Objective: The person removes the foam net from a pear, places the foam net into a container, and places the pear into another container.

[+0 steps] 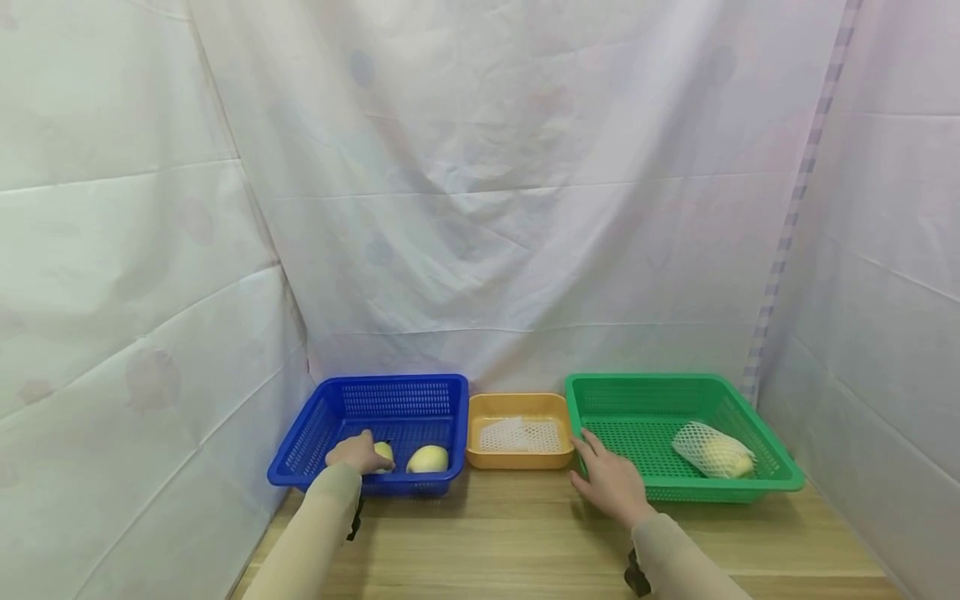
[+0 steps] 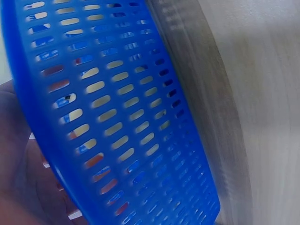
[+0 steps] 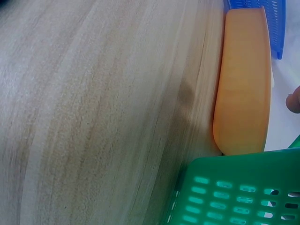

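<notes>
My left hand (image 1: 358, 452) reaches into the blue basket (image 1: 405, 382), its fingers around a pale yellow-green round fruit (image 1: 385, 451). A second such fruit (image 1: 428, 459) lies to the right in the same basket. Through the slots of the basket wall (image 2: 117, 154), the left wrist view shows parts of the fruit and fingers; the full grip is hidden. My right hand (image 1: 611, 481) is over the near left corner of the green basket (image 1: 645, 379), its fingers loosely extended and nothing held. In that basket lies a similar fruit (image 1: 723, 458) in a white foam net (image 1: 696, 442).
Between the two baskets stands a shallow orange tray (image 1: 517, 461) with white foam nets (image 1: 517, 435) lying flat in it. All rest on a wood-grain table (image 1: 495, 533). White cloth (image 1: 525, 208) hangs behind and on both sides.
</notes>
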Demonstrator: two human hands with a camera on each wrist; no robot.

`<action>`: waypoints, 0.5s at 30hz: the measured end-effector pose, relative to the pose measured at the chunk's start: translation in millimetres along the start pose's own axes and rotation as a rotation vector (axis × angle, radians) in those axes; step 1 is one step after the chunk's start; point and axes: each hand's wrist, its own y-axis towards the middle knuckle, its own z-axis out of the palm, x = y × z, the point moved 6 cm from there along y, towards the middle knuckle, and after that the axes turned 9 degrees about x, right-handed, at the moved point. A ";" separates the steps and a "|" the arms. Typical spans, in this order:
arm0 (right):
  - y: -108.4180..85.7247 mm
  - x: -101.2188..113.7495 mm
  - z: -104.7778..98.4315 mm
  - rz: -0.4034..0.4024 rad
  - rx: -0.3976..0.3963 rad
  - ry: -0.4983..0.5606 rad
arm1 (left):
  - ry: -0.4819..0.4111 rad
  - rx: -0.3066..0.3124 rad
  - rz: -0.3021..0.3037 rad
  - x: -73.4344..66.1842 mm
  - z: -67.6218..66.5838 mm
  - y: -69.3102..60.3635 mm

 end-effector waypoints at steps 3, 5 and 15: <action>0.5 -0.5 0.7 -0.003 -0.004 0.005 | -0.010 -0.016 0.013 1.3 -3.2 0.2; 0.5 -1.0 0.9 -0.003 -0.007 0.008 | -0.014 -0.031 0.030 0.7 -6.0 0.4; -0.1 -0.8 2.0 -0.003 -0.001 0.003 | -0.007 -0.160 0.144 -22.7 -19.0 -14.9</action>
